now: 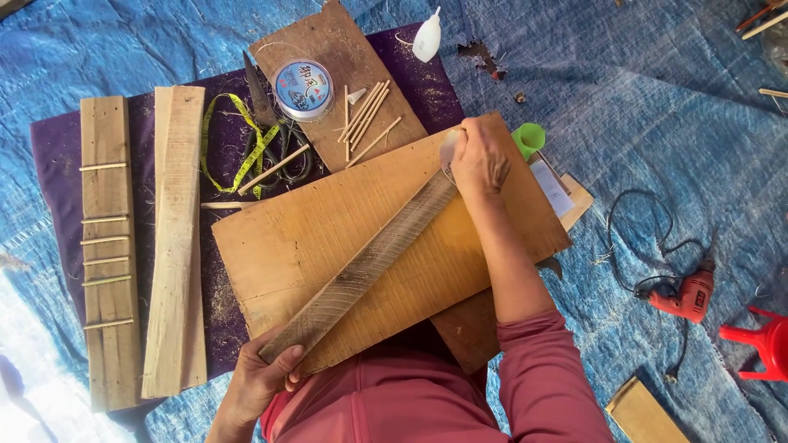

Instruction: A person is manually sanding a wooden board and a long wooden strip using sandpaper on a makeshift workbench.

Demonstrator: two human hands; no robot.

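Head cam: left hand (pixel 261 379) grips the near end of a weathered wooden slat (pixel 361 267) lying diagonally across a plywood board (pixel 287 238). Right hand (pixel 480 156) is closed on something pale at the far end, maybe sandpaper (pixel 449 149).

I read this as a makeshift ground-level woodworking spot. A blue tarp (pixel 640 107) carries planks (pixel 175 238), a red drill (pixel 688 297) and sawdust.
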